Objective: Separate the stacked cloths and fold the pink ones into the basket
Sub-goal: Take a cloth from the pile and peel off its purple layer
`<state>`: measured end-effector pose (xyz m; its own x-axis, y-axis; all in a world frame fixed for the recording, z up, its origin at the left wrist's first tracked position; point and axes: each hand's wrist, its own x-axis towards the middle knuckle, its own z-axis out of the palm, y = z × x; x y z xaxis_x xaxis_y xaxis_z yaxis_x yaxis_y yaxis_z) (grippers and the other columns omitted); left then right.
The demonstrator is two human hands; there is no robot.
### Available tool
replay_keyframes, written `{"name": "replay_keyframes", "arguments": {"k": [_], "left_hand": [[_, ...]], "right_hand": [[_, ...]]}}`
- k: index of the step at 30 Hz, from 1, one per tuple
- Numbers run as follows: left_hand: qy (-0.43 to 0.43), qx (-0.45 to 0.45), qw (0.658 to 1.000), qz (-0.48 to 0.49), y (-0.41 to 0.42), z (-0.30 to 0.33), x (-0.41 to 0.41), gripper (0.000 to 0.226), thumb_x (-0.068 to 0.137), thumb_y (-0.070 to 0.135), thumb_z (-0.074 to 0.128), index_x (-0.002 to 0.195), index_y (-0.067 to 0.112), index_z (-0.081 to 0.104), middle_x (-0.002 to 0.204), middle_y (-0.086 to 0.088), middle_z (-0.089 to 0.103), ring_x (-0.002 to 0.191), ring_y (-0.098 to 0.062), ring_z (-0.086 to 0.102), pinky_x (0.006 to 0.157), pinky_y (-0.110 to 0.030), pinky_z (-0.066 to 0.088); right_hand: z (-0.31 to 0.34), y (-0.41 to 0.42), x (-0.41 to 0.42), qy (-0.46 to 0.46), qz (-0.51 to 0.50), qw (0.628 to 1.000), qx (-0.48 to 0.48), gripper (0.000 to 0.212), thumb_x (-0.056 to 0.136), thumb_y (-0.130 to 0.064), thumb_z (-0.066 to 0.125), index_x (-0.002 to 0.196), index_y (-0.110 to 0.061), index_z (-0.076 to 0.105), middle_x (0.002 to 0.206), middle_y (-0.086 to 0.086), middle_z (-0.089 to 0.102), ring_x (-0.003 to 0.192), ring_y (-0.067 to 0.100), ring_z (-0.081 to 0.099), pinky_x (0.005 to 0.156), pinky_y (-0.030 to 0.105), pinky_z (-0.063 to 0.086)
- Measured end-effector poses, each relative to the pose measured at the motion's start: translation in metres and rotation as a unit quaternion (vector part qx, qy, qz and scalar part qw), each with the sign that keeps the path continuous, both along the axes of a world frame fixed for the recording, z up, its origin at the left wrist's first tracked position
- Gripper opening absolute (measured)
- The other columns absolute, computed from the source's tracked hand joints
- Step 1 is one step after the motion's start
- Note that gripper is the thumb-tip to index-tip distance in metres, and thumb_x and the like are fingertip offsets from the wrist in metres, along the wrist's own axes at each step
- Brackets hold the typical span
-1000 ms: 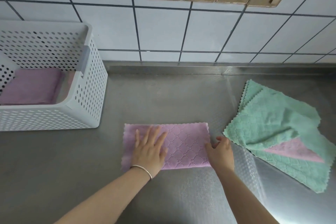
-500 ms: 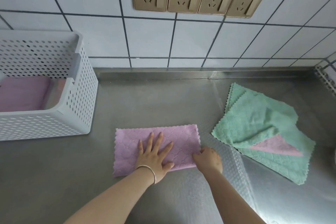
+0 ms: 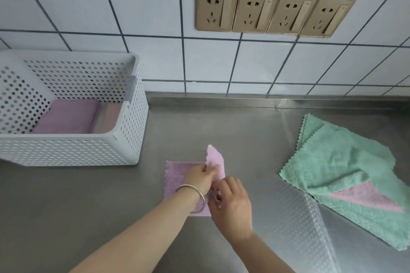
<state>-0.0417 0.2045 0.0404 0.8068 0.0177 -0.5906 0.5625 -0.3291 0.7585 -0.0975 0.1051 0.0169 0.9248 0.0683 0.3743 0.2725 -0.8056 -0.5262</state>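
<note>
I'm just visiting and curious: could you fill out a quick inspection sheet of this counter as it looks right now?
Surface: steel counter, bare between the things on it.
Job's things: pink cloth partly folded, one flap raised; white perforated basket at left, holding a folded pink cloth; green cloths piled at right with another pink cloth between them.
Clutter: nothing seen.
Hands: left hand, with a bracelet on its wrist, pinches the raised flap; right hand grips the cloth's near edge.
Cables: nothing seen.
Surroundings: white tiled wall with four gold sockets.
</note>
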Motion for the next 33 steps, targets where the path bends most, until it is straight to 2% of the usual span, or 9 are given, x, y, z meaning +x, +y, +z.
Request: {"name": "replay_keyframes", "arguments": {"k": [2,6,11,15,20,23,26,30,33], "left_hand": [[-0.006,0.036,0.999,0.027,0.012,-0.008,-0.002,0.027,0.091,0.027,0.047,0.088,0.005,0.063,0.087,-0.022,0.065,0.086,-0.036,0.059,0.074,-0.031,0.041],[-0.025,0.066,0.995,0.075,0.036,-0.017,-0.009,0.028,0.095,0.024,0.046,0.107,0.005,0.063,0.102,-0.013,0.066,0.092,-0.027,0.059,0.077,-0.028,0.04],[-0.036,0.068,0.993,0.087,0.063,-0.036,-0.012,0.03,0.092,0.023,0.051,0.12,0.012,0.054,0.108,-0.008,0.065,0.104,-0.027,0.06,0.09,-0.032,0.043],[-0.029,0.105,0.99,0.09,0.075,-0.056,-0.013,0.049,0.09,0.025,0.056,0.137,0.02,0.043,0.122,-0.003,0.062,0.111,-0.024,0.058,0.098,-0.033,0.043],[-0.021,0.17,0.982,0.08,0.081,-0.064,-0.016,0.053,0.087,0.026,0.059,0.137,0.021,0.042,0.126,-0.003,0.061,0.111,-0.023,0.059,0.096,-0.03,0.044],[-0.03,0.165,0.982,0.084,0.081,-0.068,-0.017,0.056,0.084,0.027,0.063,0.136,0.024,0.043,0.125,-0.001,0.061,0.11,-0.021,0.06,0.097,-0.03,0.045],[-0.035,0.172,0.979,0.104,0.079,-0.071,-0.016,0.055,0.085,0.025,0.063,0.136,0.023,0.044,0.124,-0.004,0.062,0.11,-0.023,0.06,0.095,-0.03,0.045],[-0.041,0.16,0.977,0.134,0.077,-0.072,-0.018,0.048,0.088,0.019,0.059,0.134,0.021,0.046,0.123,-0.006,0.063,0.109,-0.025,0.06,0.093,-0.029,0.044],[-0.051,0.155,0.974,0.16,0.077,-0.072,-0.021,0.039,0.089,0.016,0.057,0.127,0.019,0.052,0.117,-0.009,0.064,0.105,-0.027,0.06,0.088,-0.028,0.043]], "right_hand": [[-0.005,0.008,-0.003,0.006,0.058,0.998,0.01,0.03,0.063,-0.018,0.06,0.091,-0.022,0.051,0.097,-0.004,0.051,0.079,0.016,0.046,0.068,0.019,0.037],[-0.03,0.008,-0.006,0.075,0.081,0.991,-0.077,0.08,0.053,-0.021,0.07,0.129,-0.018,0.046,0.139,0.002,0.046,0.117,0.015,0.043,0.094,0.024,0.034],[-0.051,0.006,-0.005,0.15,0.088,0.967,-0.189,0.112,0.039,-0.017,0.079,0.141,-0.013,0.034,0.143,0.002,0.044,0.13,0.016,0.033,0.102,0.034,0.044],[-0.06,0.009,-0.005,0.161,0.116,0.957,-0.209,0.136,0.038,-0.015,0.079,0.15,-0.012,0.003,0.145,0.002,0.039,0.131,0.017,0.032,0.107,0.037,0.036],[-0.064,0.015,-0.006,0.187,0.121,0.95,-0.22,0.128,0.047,-0.018,0.073,0.149,-0.01,-0.004,0.142,0.004,0.045,0.135,0.019,0.028,0.094,0.04,0.048],[-0.074,0.013,-0.005,0.196,0.106,0.949,-0.223,0.092,0.066,-0.018,0.033,0.149,-0.01,-0.005,0.144,0.001,0.036,0.146,0.018,-0.003,0.104,0.039,0.042],[-0.081,0.012,-0.003,0.18,0.091,0.948,-0.244,0.088,0.065,-0.016,0.024,0.15,-0.011,-0.001,0.143,0.002,0.037,0.145,0.016,-0.009,0.107,0.039,0.032],[-0.074,0.014,-0.003,0.156,0.123,0.949,-0.245,0.076,0.064,-0.021,0.046,0.138,-0.01,0.033,0.142,0.003,0.042,0.143,0.019,0.011,0.105,0.038,0.036],[-0.069,0.014,-0.006,0.166,0.143,0.943,-0.251,0.098,0.044,-0.017,0.074,0.135,-0.013,0.038,0.14,0.003,0.049,0.137,0.02,0.021,0.095,0.039,0.047]]}}
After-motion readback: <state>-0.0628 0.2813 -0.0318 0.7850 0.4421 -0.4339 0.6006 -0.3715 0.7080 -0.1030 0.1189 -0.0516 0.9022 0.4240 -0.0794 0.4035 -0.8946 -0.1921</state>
